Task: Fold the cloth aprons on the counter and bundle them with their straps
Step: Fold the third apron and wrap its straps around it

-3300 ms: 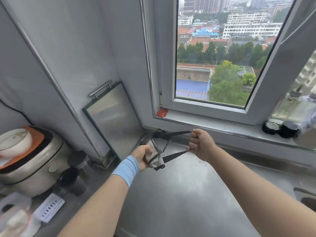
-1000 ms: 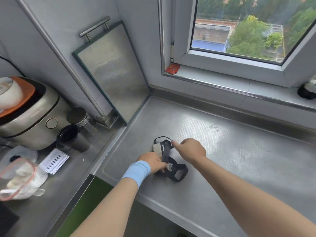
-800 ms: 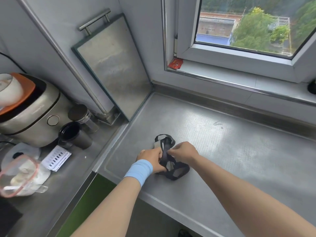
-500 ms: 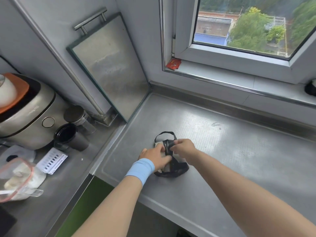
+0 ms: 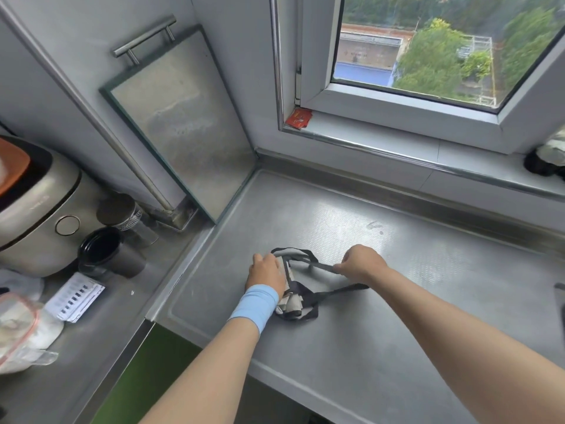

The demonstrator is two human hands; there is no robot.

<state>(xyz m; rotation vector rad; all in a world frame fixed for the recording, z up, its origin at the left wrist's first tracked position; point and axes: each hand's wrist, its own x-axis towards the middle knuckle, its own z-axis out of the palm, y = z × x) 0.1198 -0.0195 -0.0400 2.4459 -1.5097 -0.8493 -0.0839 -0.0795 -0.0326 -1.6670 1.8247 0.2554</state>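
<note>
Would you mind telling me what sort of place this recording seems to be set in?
Most likely a home kitchen, high up in a building: a rice cooker stands beside the stainless-steel counter, a steel board with a handle leans against the wall, and the window looks down on treetops and roofs.

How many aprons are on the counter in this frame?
1. A folded apron lies on the steel counter, held by the left hand, while the right hand pinches its black strap taut. Others may lie out of frame.
</note>
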